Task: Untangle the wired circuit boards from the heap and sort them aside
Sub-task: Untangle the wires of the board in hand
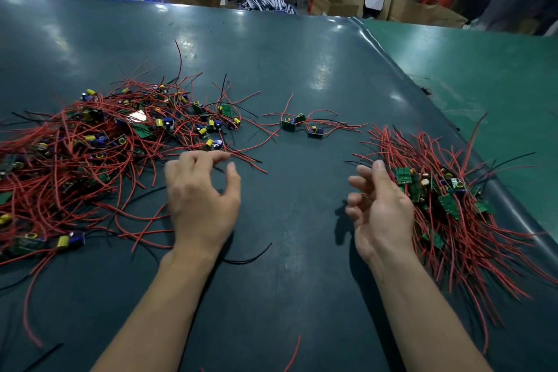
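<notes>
On a dark green work table (302, 69), a person's left hand (202, 196) hovers at the near edge of the tangled heap (99, 145) of red-wired circuit boards filling the left of the frame, thumb and forefinger parted and apparently empty, though a wire may brush the fingertips. The right hand (380, 208), fingers loosely curled and holding nothing, rests beside the sorted pile (453, 205) at right. A few loose boards (302, 125) lie at centre, between the two. The risk ahead: pulling a single lead could drag neighbouring boards along, or strain a wire at its solder joint, because the leads interlace densely.
</notes>
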The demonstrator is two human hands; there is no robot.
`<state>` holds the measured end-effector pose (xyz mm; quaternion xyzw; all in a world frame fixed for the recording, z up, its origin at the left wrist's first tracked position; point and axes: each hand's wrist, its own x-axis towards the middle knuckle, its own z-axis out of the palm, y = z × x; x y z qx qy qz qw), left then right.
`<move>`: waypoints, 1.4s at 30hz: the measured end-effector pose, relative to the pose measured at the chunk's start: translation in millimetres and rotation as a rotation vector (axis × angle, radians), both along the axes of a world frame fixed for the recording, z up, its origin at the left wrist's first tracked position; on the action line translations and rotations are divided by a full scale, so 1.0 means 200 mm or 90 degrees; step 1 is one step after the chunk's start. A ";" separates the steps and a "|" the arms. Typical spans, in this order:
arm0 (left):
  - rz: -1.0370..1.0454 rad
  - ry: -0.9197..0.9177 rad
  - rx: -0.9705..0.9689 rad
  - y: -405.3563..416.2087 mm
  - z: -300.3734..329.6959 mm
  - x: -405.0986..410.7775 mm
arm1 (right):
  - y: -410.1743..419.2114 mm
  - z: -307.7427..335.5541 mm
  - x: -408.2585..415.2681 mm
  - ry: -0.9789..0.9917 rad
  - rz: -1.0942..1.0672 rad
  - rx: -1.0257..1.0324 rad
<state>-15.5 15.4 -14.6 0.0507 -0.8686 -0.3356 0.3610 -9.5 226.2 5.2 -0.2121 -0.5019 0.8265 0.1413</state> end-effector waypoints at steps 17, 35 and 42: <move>-0.118 0.014 0.014 -0.06 0.04 0.00 | -0.03 -0.05 0.00 0.038 0.100 0.162; -0.353 0.056 0.262 0.20 -0.02 0.13 | -0.10 -0.09 0.01 0.168 0.177 0.183; -0.463 -0.252 0.337 0.23 0.00 0.10 | -0.14 -0.07 0.04 0.207 0.241 0.181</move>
